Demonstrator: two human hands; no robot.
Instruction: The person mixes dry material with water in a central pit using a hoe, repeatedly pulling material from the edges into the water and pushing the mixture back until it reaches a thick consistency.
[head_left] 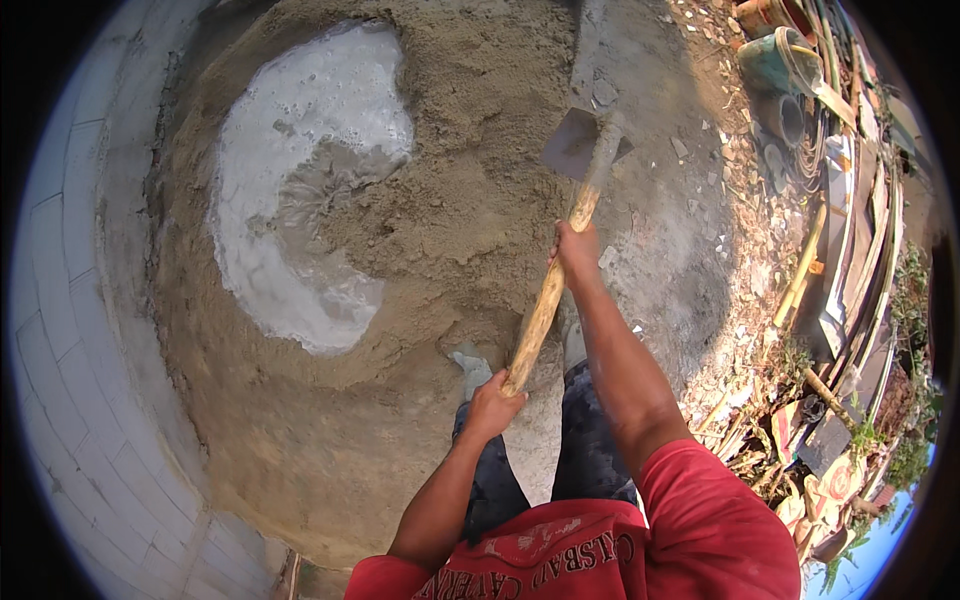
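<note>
Both my hands are closed around the wooden handle of a shovel, which slants up and to the right. My left hand grips the handle's near end, in front of my legs. Further up, my right hand holds it close to the metal blade. The blade is over the grey ground, right of a broad sand heap, and looks bare of sand. Left of it, a pool of pale, foamy grey liquid lies in a hollow of the sand, with wet sand slumped into its middle.
A grey block wall curves along the left. On the right, buckets, a yellow pole, boards and other debris line the ground, with scattered chips beside them. My feet stand at the sand's near edge.
</note>
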